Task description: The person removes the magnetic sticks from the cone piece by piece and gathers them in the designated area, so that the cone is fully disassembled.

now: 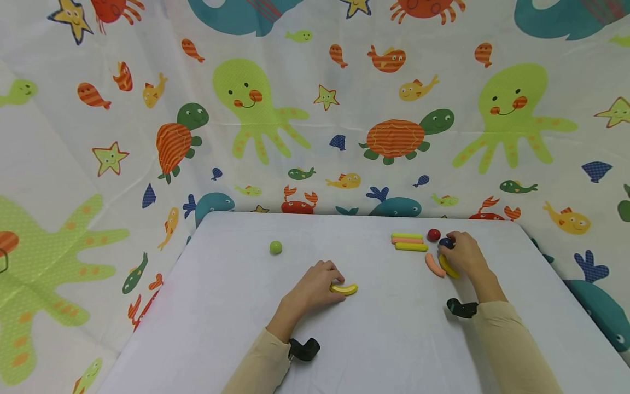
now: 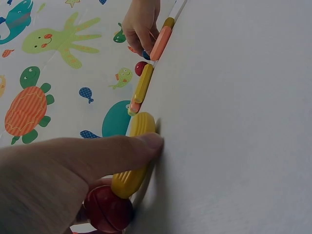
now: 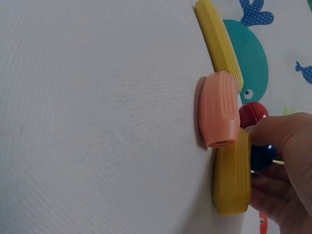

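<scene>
My left hand (image 1: 315, 285) pinches a curved yellow stick (image 1: 345, 289) on the table. In the left wrist view the thumb lies across this ribbed piece, and a red ball (image 2: 108, 209) sits against its near end; the head view hides that ball under the hand. At the right, my right hand (image 1: 465, 253) pinches a dark blue ball (image 1: 447, 243). Beside it are another red ball (image 1: 433, 235), a curved orange stick (image 1: 435, 266) and a curved dark-yellow stick (image 1: 448, 267). The right wrist view shows the blue ball (image 3: 263, 157) partly behind the dark-yellow stick.
Two straight yellow sticks (image 1: 411, 247) and an orange one (image 1: 407, 240) lie side by side, left of the right hand's red ball. A green ball (image 1: 275, 247) stands alone at the back left. The white table (image 1: 384, 339) ends at a printed sea-animal curtain (image 1: 315, 126).
</scene>
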`<state>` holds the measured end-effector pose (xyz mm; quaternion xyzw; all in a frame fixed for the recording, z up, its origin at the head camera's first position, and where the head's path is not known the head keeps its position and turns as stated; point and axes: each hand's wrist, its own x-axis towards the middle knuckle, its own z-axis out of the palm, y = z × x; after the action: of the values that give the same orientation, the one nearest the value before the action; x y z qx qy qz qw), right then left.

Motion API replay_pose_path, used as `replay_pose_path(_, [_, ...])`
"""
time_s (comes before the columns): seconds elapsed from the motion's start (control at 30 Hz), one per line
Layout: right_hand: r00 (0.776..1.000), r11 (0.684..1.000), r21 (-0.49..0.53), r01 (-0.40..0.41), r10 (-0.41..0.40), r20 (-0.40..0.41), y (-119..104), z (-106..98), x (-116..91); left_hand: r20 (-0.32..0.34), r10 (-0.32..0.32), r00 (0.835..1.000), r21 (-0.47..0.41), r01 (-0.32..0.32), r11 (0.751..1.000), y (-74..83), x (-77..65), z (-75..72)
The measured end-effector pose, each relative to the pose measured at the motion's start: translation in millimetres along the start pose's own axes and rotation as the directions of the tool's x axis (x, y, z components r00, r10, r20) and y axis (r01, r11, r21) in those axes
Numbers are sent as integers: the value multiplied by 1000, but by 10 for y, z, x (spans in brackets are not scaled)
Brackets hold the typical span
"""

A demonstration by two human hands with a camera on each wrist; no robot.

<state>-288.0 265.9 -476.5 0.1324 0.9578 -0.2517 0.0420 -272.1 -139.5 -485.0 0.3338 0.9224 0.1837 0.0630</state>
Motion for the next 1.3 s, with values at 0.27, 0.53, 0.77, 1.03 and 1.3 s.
replay_pose_path(0.27, [1000,1000,-10,8,-8,-5,8,-2,-5,-5,11,1000,-10,-11,1000,-19,-1,4])
replay_pose_path(0.53, [998,1000,-19,17,-18,-65,-48,-30,-45,16,-12,1000,-59,13,998,-38,-15,-25])
replay_pose_path(0.77, [981,993,-42,108,-113,-157,-229,-94,-117,52,-61,997,-97,66,993,-92,-47,-84])
replay_pose_path(1.03, [964,982,-20,189,-189,-189,-501,-65,-282,89,-73,993,-144,86,986,-184,-67,-176])
replay_pose_path(1.3, [926,949,-5,315,-309,-215,-730,116,-446,114,-77,990,-158,94,983,-185,-99,-256])
